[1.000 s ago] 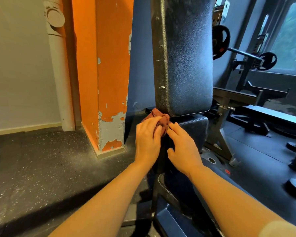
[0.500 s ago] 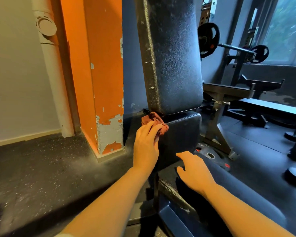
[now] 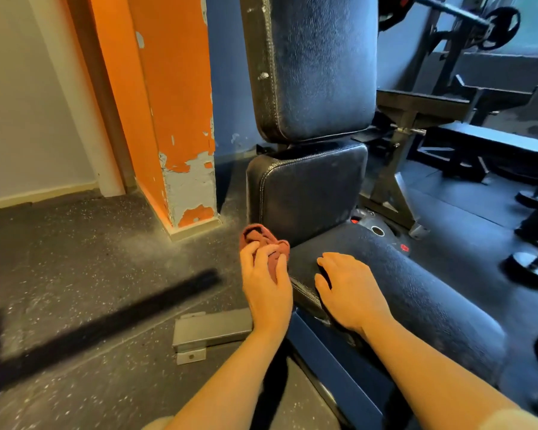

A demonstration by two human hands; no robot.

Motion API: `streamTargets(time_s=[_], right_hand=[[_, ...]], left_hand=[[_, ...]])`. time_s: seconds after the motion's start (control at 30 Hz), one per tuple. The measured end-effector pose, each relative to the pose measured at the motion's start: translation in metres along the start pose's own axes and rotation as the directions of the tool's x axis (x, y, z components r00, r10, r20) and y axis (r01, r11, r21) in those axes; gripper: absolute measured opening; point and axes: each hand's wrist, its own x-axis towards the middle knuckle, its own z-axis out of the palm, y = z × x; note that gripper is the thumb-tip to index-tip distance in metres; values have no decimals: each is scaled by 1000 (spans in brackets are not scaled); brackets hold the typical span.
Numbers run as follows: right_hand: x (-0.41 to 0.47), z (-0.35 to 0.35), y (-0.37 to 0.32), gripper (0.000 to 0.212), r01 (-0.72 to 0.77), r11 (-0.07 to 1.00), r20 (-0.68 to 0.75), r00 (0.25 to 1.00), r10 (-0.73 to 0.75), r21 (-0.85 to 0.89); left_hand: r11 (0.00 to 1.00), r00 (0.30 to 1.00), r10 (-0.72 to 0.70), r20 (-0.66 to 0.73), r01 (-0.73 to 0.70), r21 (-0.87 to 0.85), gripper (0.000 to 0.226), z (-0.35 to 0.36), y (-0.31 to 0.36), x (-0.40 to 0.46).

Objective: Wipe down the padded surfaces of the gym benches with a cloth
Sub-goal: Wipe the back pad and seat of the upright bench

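Head view, looking down over a gym bench. Left hand point(image 3: 266, 283) grasps a bunched rust-red cloth point(image 3: 263, 240), fingers curled over it, at the left front corner of the seat pad point(image 3: 395, 274), just where that pad meets the short lower pad point(image 3: 308, 187). Whether the cloth actually touches the padding or sits just off its edge cannot be told. Right hand point(image 3: 348, 293) lies released, fingers straight and spread, palm down on the seat pad at 3 o'clock from the cloth, just beside the left hand.

The upright back pad point(image 3: 317, 66) stands at 12 o'clock, dusty along its stitched seam. An orange pillar point(image 3: 171, 97) with peeling paint rises at 10 o'clock above the speckled rubber floor point(image 3: 75, 259). A grey metal plate point(image 3: 212, 328) lies on the floor at 7 o'clock from the cloth, beside the left wrist. A barbell rack point(image 3: 466, 32) with black weight plates stands at 1 o'clock, a flat bench point(image 3: 494, 141) below it.
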Motion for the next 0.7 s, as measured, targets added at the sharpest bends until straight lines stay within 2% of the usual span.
streamTargets(time_s=[0.07,0.27,0.33,0.4,0.47,0.53,0.6,0.7], right_hand=[[0,2,0,33,4,1000,-3,1000,-4,6],[-2,3,0,35,2,1000,3,1000,-2,-23],[-3,1,-1,35,-3,1000,11,1000,3,-25],[-3,0,-2,35,-3,1000,10,1000,4,-29],[-3,1,-2,36,0,999,7,1000,0,-35],[-1,2,0,35,-2,999,5,1000,2,-43],[0,4,0,36,-2,999,4,1000,2,-50],[1,8,1,38,-5,999,8,1000,5,-45]], left_hand=[[1000,997,9,74,-8,-15,11,8,-10,-18],[995,996,-64,66,69,-71,16,4,-18,-20],[981,983,-175,57,179,-78,19,-1,-23,-24],[942,943,-327,65,330,-59,17,-4,-36,-32],[905,905,-418,79,423,-54,18,-6,-45,-36],[921,923,-383,40,385,-62,25,-5,-42,-30],[932,936,-353,12,353,-82,17,-2,-31,-22],[922,932,-356,67,362,-134,14,4,-35,-36]])
